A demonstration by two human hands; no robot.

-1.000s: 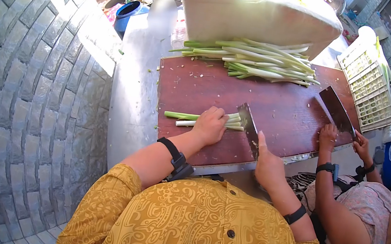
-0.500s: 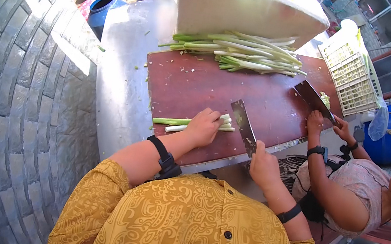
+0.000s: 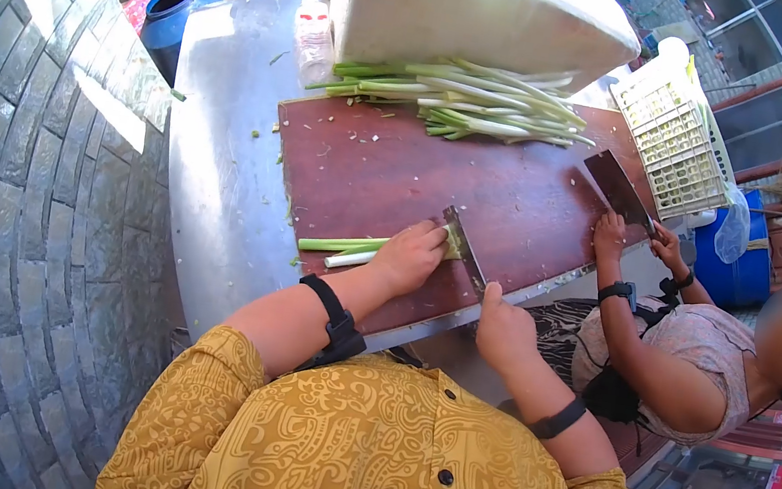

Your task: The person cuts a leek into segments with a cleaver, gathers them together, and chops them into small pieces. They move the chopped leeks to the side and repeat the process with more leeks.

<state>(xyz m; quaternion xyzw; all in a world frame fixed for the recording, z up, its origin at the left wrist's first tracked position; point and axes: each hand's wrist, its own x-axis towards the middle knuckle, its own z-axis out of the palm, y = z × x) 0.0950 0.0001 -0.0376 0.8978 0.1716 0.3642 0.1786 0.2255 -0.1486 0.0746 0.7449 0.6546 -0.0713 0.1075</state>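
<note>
On the red-brown board (image 3: 361, 174), my left hand (image 3: 410, 255) presses down on a few green onions (image 3: 347, 248), fingers curled over them. Their green ends stick out to the left of my hand. My right hand (image 3: 506, 331) is wrapped round the handle of a cleaver (image 3: 464, 249). The dark blade stands right beside my left fingertips, at the cut ends of the onions. A large pile of green onions (image 3: 463, 99) lies along the far side of the board.
A white block-like box (image 3: 475, 19) stands behind the pile, with a plastic bottle (image 3: 313, 43) beside it. At right, a co-worker (image 3: 667, 357) holds another cleaver (image 3: 619, 186) over the board, near a white crate (image 3: 678, 151). Blue barrels (image 3: 174, 15) and a brick wall (image 3: 40, 222) flank the metal table (image 3: 215, 137).
My right hand has brought the cleaver leftward, from apart to right against the onion ends by my left fingers. The whole view has shifted slightly.
</note>
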